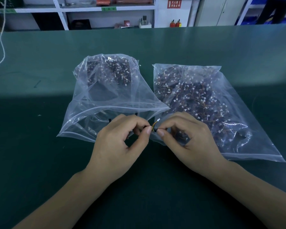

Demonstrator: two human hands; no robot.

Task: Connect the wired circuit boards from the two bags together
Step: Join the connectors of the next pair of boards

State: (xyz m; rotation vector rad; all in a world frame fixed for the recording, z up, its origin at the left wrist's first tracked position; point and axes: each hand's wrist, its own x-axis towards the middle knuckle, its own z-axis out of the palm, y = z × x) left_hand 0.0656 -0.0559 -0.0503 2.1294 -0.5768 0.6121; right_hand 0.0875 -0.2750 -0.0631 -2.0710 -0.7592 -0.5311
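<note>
Both hands are working dead centre, just in front of the two bags. The left hand (122, 134) is pinching something small and dark between thumb and forefinger, other fingers curled in; the piece is mostly hidden, so I can't tell its shape. The right hand (186, 133) is doing the same, pinching the end of a short wire lead (154, 126) with thin yellow and dark strands, and a tiny white plug (158, 122) is sticking up at about 1 o'clock from the fingertips. The thumbs are nearly touching, with the wire bridging the gap between them.

At 11 o'clock from the hands, the left bag (104, 96) is sitting with its mouth gaping toward the person. It's clear, crinkly plastic with a zip rim, and a dark heap of boards speckled with white connectors is piled at its far end. At 1 o'clock, the right bag (205, 104) is lying flatter, shiny and wrinkled, stuffed with a tangle of dark boards, brownish wires and little white plugs.

Everything is resting on a smooth, matte dark green table (40, 146). A pale cord (2, 47) is dangling at 10 o'clock.
</note>
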